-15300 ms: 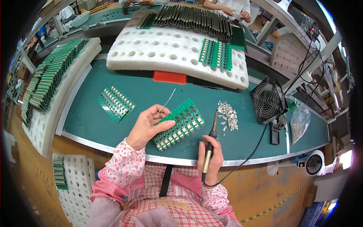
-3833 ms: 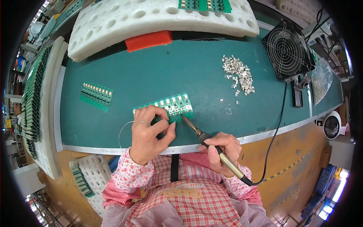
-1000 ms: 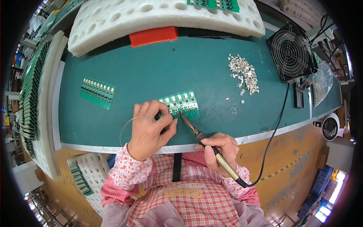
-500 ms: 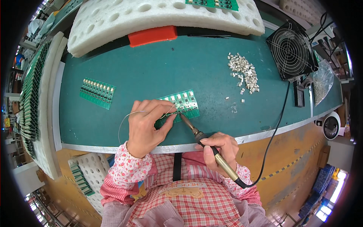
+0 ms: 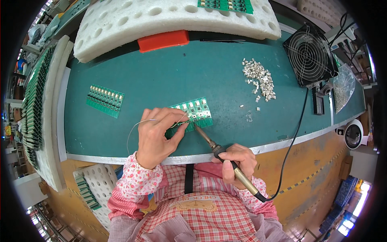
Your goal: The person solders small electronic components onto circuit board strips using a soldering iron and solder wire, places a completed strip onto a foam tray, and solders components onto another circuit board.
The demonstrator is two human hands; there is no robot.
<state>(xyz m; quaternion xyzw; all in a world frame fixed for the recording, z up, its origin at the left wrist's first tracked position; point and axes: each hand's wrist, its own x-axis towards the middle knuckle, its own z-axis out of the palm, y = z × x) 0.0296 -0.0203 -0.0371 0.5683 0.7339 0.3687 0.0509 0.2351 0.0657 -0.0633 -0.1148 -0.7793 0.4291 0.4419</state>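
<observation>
A green circuit board panel [image 5: 203, 107] with rows of white and dark parts lies flat on the bench in front of me. My left hand [image 5: 157, 131] is closed over its left part, pinching a thin solder wire [image 5: 135, 126] that loops out behind the fingers. A slim dark tool also seems to show at those fingertips, too fine to make out. My right hand [image 5: 238, 163] grips a soldering iron [image 5: 219, 151] by its handle, the tip pointing up-left at the panel's lower edge near my left fingertips. Whether the tip touches the panel I cannot tell.
A second circuit board panel [image 5: 105, 101] lies left. Small metal connectors [image 5: 260, 78] are heaped at right, near a black fan [image 5: 308, 52]. White foam blocks [image 5: 169, 22] stand at the back and left; a red block [image 5: 163, 41] sits below the rear one. The iron's cord [image 5: 291, 157] runs right.
The soldering iron and my right hand have shifted slightly right, its tip moving a little right and down along the panel. My left hand stays nearly in place.
</observation>
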